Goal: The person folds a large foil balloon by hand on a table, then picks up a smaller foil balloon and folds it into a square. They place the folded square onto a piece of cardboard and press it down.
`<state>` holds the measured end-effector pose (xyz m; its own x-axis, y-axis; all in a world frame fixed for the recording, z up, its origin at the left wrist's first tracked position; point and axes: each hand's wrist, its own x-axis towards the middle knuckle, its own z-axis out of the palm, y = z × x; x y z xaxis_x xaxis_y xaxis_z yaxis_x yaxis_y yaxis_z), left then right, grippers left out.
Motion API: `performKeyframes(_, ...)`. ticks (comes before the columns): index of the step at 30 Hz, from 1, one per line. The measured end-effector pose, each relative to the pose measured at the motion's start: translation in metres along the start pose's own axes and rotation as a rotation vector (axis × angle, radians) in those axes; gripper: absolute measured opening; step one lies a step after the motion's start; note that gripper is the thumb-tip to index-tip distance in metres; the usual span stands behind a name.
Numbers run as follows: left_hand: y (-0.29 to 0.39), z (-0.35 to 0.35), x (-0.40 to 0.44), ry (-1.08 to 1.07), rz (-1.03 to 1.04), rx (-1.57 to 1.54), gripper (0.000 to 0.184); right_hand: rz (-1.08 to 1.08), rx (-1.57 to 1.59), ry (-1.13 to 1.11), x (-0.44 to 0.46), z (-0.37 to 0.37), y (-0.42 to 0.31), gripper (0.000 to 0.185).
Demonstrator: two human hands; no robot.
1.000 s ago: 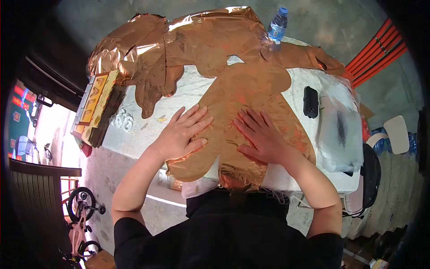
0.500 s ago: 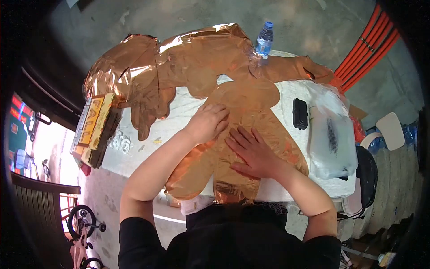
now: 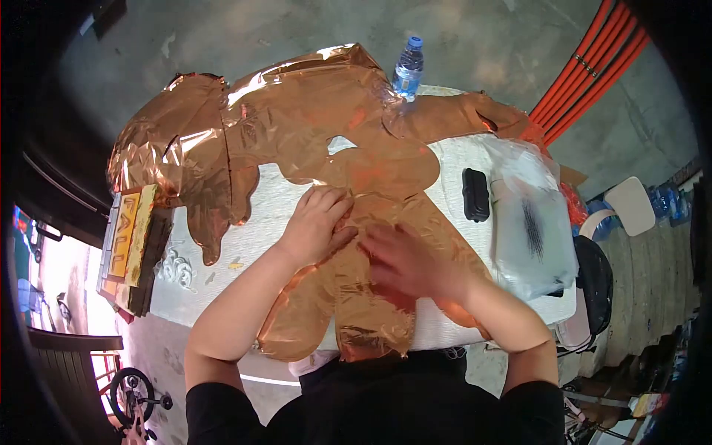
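Note:
A large copper-coloured foil balloon (image 3: pixel 386 167), flat and creased, spreads over a white-covered table (image 3: pixel 271 200), with rounded limb shapes hanging toward me. My left hand (image 3: pixel 317 226) is at the left side of its middle part, fingers curled and thumb bent in, closed on a fold of the foil. My right hand (image 3: pixel 408 259) is just to the right, over the foil's lower middle. Motion blurs it, but the fingers look stretched out toward the left, with nothing visible in them. Whether its palm touches the foil I cannot tell.
A water bottle (image 3: pixel 409 70) stands at the far edge. On the right lie a black case (image 3: pixel 476 194) and a clear plastic bag (image 3: pixel 530 237). A stack of boxes (image 3: pixel 130 245) and white string (image 3: pixel 175 269) are on the left. Orange pipes (image 3: pixel 589 70) rise beyond.
My right hand has lifted from lying flat and shifted slightly left, now blurred. My left hand stays on the foil, its fingers more bent. The view has shifted a little.

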<state>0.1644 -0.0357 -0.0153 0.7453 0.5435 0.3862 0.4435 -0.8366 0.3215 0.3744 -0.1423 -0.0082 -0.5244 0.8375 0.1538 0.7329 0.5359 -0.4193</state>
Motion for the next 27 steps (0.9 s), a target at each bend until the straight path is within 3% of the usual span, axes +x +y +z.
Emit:
performKeyframes(1,0.000,0.001,-0.001,-0.001,0.001,-0.010,0.046,0.009,-0.001,-0.006,0.011,-0.008,0.009,0.056)
performKeyframes(4,-0.003,0.001,0.000,0.011,0.020,0.022,0.051,0.087,-0.040,0.105,0.066,-0.047,0.050,0.033)
performKeyframes(6,-0.003,0.002,-0.001,0.011,0.009,0.022,0.052,0.367,-0.220,0.151,0.092,-0.065,0.070,0.025)
performKeyframes(8,-0.003,0.002,-0.001,0.022,0.004,0.020,0.052,0.297,-0.377,0.396,0.114,-0.055,0.120,0.022)
performKeyframes(12,-0.003,0.002,-0.002,0.014,-0.001,-0.020,0.052,0.516,-0.527,0.401,0.142,-0.052,0.143,0.019)
performKeyframes(14,-0.003,0.001,-0.002,0.022,-0.003,-0.022,0.052,0.630,-0.606,0.203,0.152,-0.048,0.155,0.018)
performKeyframes(18,-0.003,0.002,-0.002,0.015,-0.005,-0.036,0.053,0.585,-0.606,0.236,0.147,-0.052,0.169,0.020)
performKeyframes(20,-0.003,0.001,-0.001,0.010,-0.013,-0.032,0.053,0.610,-0.212,0.480,0.142,-0.056,0.185,0.017)
performKeyframes(21,-0.002,0.001,-0.002,0.002,-0.018,-0.026,0.053,0.612,-0.212,0.479,0.139,-0.053,0.200,0.017)
performKeyframes(23,-0.001,0.002,-0.002,-0.002,-0.026,-0.023,0.054,0.717,0.698,0.604,0.135,-0.045,0.226,0.008)
performKeyframes(24,-0.001,0.002,-0.002,-0.005,-0.033,-0.018,0.054,0.718,0.754,0.625,0.135,-0.049,0.222,0.017)
performKeyframes(27,-0.002,0.002,-0.001,-0.010,-0.041,-0.013,0.055,0.767,0.682,0.601,0.138,-0.053,0.214,0.022)
